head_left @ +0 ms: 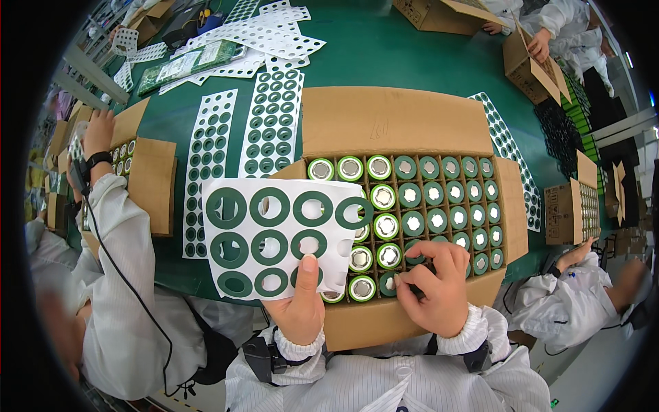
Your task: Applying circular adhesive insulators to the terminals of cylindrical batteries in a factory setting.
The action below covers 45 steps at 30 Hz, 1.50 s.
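My left hand [296, 310] is closed on the lower edge of a white sheet of stickers [280, 199], its thumb on top. Green ring stickers [269, 248] sit on that sheet in rows, and one ring [354, 213] sticks out past its right edge. Behind the sheet, an open cardboard box [398, 123] holds rows of upright battery cells [379, 167] in a cardboard divider. Cells toward the right wear green rings on their tops; those toward the left have bare metal ends. My right hand [439, 288] is curled over the front cells, fingertips at a ringed cell [388, 283]. Anything pinched there is hidden.
More ring sheets [271, 123] lie on the green table [357, 55], with punched-out sheets [254, 34] piled behind. Co-workers handle boxes at left [152, 185], far right [522, 65] and right [561, 213]. A cable [123, 275] hangs from the left co-worker's wrist.
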Tool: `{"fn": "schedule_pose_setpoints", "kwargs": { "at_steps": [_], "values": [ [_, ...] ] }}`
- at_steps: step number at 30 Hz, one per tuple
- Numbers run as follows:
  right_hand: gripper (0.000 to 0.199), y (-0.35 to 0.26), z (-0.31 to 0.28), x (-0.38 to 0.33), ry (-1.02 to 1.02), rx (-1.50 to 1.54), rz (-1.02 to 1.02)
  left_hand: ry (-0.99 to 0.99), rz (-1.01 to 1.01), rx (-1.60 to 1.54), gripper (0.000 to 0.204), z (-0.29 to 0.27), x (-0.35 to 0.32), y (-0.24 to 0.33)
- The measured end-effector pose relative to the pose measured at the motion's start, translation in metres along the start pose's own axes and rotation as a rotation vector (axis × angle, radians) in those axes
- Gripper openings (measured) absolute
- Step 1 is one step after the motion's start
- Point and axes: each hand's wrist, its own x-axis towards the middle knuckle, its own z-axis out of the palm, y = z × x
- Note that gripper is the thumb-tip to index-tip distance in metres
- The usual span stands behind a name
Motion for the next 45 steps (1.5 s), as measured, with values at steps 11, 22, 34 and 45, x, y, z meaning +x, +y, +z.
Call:
{"fn": "schedule_pose_setpoints", "kwargs": {
  "at_steps": [11,22,34,45],
  "values": [
    [0.015,-0.002,-0.014,0.012,-0.110,0.126,0.190,-0.177,0.027,0.059,0.048,-0.004,0.000,0.006],
    [0.010,-0.009,-0.022,0.066,0.221,0.123,0.030,-0.124,-0.019,0.184,0.035,0.004,0.000,0.005],
    [0.014,-0.021,-0.016,0.065,0.236,0.052,-0.165,-0.049,0.041,0.181,0.034,-0.001,-0.002,0.017],
    [0.010,-0.007,-0.022,0.036,-0.139,0.495,0.115,-0.111,0.043,0.164,0.043,-0.005,0.002,0.003]
  ]
}}
